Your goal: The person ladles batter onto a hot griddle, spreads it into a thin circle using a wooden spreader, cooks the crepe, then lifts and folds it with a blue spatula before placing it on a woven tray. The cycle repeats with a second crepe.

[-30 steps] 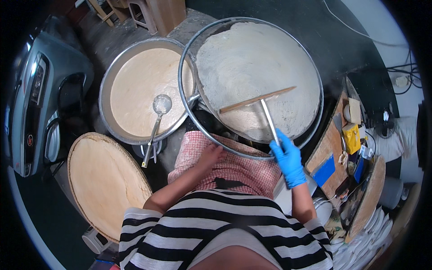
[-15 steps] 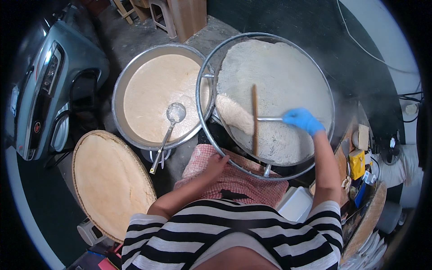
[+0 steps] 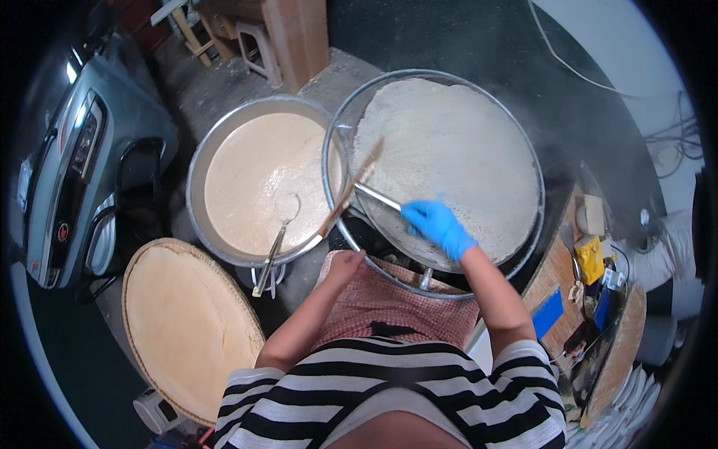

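Right hand (image 3: 436, 224), blue-gloved, closed about the metal handle (image 3: 379, 197) of a T-shaped spreader (image 3: 348, 194). The spreader lies ahead and left of this hand; its wooden blade slants across the left side of the metal ring (image 3: 327, 161), the lower end by the rim of the batter basin (image 3: 197, 179). Left hand (image 3: 344, 266), bare, with fingers curled at the ring's near-left edge, above the checked apron (image 3: 396, 310) — whether it grips the ring cannot be told. The blade's lower end lies just beyond this hand. Within the ring, a pale layer (image 3: 456, 157) covers most of the round plate. A ladle (image 3: 271, 258) leans in the basin — its bowl partly sunk in batter (image 3: 254, 179).
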Available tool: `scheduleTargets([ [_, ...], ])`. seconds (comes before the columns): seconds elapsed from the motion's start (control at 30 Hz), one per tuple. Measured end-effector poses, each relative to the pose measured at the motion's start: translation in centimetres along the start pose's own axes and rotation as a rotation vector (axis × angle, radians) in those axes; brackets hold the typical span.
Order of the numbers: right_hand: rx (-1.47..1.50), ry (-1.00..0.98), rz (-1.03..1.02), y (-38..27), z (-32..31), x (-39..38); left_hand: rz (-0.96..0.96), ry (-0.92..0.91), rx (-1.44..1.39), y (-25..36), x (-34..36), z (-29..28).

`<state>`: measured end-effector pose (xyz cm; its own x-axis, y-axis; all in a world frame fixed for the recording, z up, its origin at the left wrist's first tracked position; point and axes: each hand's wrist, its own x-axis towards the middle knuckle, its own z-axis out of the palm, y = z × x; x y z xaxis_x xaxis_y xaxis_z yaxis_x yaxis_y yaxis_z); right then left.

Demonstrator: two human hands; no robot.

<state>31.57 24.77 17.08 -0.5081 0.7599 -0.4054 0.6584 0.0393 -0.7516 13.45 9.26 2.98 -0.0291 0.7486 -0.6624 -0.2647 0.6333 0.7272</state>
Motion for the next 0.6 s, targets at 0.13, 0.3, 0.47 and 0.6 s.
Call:
scheduleTargets([
  [0.13, 0.243, 0.251, -0.023, 4.6, 3.4, -7.7, 0.132, -0.121, 0.49, 0.7, -2.9, 2.8],
  [0.3, 0.426, 0.465, -0.006, 6.1, 8.9, -13.2, 0.47, -0.115, 0.167, 1.2, -5.9, 10.6],
  [0.47, 0.385, 0.596, -0.074, 9.5, 8.7, -16.8, 0.239, -0.228, -0.061, 1.7, -6.5, 12.8],
  [0.6, 0.353, 1.042, 0.127, 18.8, 2.1, -22.8, 0.241, -0.125, -0.075, 4.4, -7.1, 10.4],
])
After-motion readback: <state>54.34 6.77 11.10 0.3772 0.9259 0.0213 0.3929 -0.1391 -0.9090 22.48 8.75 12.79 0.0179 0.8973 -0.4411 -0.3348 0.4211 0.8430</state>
